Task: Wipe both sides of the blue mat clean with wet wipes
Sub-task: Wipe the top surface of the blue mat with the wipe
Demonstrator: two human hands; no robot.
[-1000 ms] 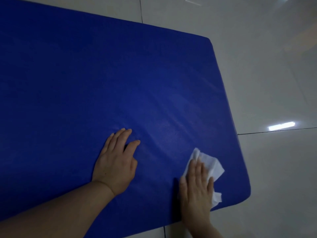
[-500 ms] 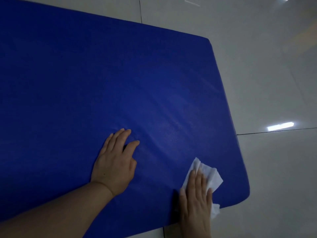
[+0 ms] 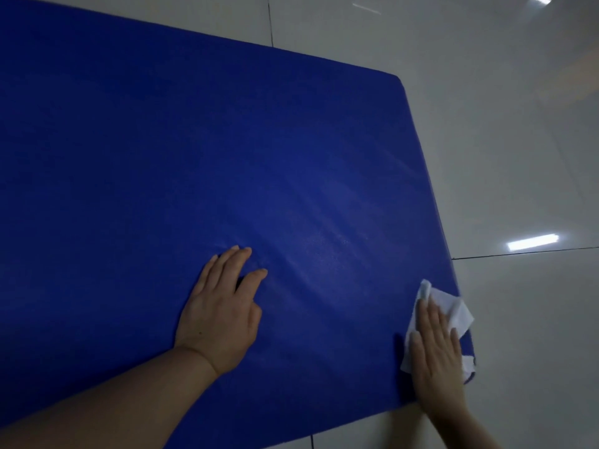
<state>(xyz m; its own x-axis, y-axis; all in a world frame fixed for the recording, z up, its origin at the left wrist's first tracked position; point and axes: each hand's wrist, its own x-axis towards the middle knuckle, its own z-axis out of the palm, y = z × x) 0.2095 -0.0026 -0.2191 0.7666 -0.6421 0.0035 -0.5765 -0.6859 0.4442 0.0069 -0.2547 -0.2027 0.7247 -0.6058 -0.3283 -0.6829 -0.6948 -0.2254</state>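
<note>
head view looks down on a big rectangular blue foam mat (image 3: 194, 157) lying flat on glossy pale grey floor tiles (image 3: 502, 124), and it fills most of the picture, running off the left edge. its far right corner is rounded, and its right edge slants down toward the near right corner.

left hand (image 3: 220, 315) is planted palm-down on the mat, a little below the middle, fingers straight and close together, thumb spread out to the side, holding nothing. the bare forearm comes in from the lower left.

right hand (image 3: 434, 351) is flat too, fingers stretched out and together, pressing a crumpled white wet wipe (image 3: 450, 309) onto the mat right at the near right corner. the wipe pokes out past the fingertips and slightly over the mat's right edge, with a small bit showing below the little finger side as well.

faint pale streaks shine on the mat surface between the two hands and above them. dark grout lines cross the tiles, and a bright bar of light (image 3: 533, 242) reflects on the floor to the right of the mat.
</note>
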